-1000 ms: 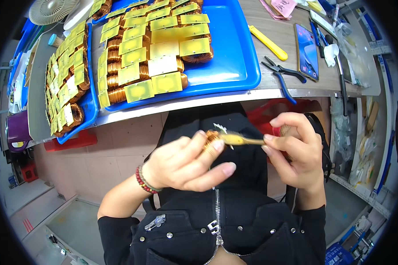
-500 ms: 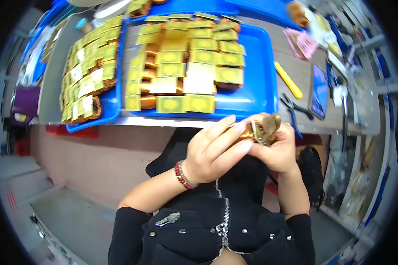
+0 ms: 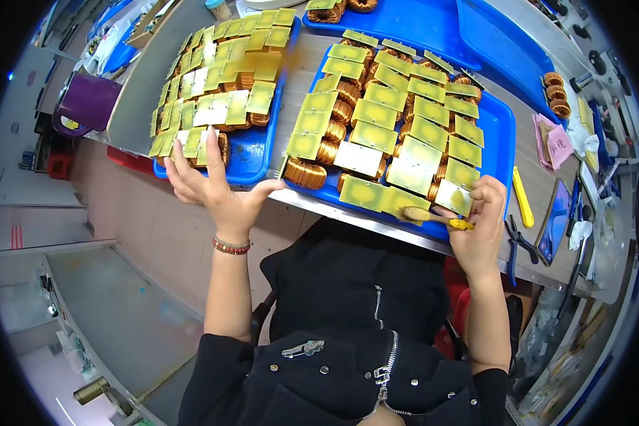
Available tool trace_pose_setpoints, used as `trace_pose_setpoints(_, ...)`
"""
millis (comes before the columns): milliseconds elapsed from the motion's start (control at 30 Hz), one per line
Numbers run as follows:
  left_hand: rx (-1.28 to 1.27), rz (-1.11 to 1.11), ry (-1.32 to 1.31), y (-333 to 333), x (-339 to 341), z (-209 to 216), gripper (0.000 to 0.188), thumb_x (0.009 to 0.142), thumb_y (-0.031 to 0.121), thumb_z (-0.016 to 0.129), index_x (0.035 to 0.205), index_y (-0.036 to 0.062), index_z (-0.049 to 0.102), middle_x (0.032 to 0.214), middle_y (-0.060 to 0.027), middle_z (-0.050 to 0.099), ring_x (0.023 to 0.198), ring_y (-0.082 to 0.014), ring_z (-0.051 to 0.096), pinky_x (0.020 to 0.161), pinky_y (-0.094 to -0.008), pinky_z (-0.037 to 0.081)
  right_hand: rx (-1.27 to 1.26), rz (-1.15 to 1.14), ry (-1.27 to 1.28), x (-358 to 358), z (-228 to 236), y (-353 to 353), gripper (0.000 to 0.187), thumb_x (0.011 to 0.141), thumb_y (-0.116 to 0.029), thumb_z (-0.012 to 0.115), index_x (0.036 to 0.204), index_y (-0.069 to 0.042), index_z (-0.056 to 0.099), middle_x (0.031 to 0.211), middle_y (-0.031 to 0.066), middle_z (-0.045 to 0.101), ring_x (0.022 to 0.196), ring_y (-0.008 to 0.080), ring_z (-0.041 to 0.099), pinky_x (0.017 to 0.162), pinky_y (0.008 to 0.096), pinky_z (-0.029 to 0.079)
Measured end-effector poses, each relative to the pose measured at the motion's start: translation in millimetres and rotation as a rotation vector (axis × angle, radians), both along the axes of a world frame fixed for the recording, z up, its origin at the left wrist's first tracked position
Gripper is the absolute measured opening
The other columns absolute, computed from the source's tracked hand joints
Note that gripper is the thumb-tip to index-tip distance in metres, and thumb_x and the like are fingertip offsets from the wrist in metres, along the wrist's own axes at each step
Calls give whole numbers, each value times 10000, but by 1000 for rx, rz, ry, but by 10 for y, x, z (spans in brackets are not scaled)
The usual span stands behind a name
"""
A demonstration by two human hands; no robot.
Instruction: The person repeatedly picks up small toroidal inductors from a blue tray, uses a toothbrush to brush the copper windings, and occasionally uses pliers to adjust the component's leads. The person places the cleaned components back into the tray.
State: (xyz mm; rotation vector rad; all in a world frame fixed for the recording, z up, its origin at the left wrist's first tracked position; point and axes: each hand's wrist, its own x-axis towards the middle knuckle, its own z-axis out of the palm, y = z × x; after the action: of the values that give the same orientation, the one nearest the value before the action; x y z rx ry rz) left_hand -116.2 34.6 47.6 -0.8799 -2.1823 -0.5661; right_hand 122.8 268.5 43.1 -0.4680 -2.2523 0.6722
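Observation:
My left hand (image 3: 227, 195) is spread open at the front edge of the left blue tray (image 3: 261, 153), fingertips over the yellow boards there. Its thumb points toward a copper-wound ring coil (image 3: 305, 172) at the near left corner of the middle blue tray (image 3: 503, 145). My right hand (image 3: 481, 231) is closed round a small brush (image 3: 420, 214) with a yellow-marked handle. The brush lies level, its bristles pointing left, over the front row. A yellow circuit board (image 3: 453, 197) is just beside the right fingers; whether they touch it I cannot tell.
Both trays hold rows of coils topped with yellow boards. To the right lie a yellow cutter (image 3: 523, 197), pliers (image 3: 520, 245), a phone (image 3: 555, 221) and pink paper slips (image 3: 555, 145). Another blue tray (image 3: 405, 28) sits behind. A purple container (image 3: 89, 103) stands at the far left.
My hands were together around a coil with a board; they have parted, left hand to the left tray, right hand with the brush to the middle tray's front. The view has turned and shifted.

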Motion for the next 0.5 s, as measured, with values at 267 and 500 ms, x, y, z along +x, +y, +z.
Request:
trace_pose_setpoints(267, 75, 296, -90, -86, -199, -191, 584, 771, 429, 637, 1291, 200, 500, 1422, -169, 289, 1308, -392, 136, 1005, -577, 81, 10, -31, -115, 50, 108, -17, 616, 614, -24, 790, 1096, -74, 409, 1077, 139, 427, 593, 161, 467, 490, 276, 405)
trace_pose_setpoints(500, -80, 173, 66, -66, -216, -239, 252, 800, 184, 633, 1019, 295, 693, 1205, -17, 584, 1270, -324, 319, 940, -424, 138, -54, -91, -118, 234, 166, -54, 747, 551, 1, 799, 1179, -80, 401, 1155, 139, 415, 570, 148, 430, 548, 253, 399)
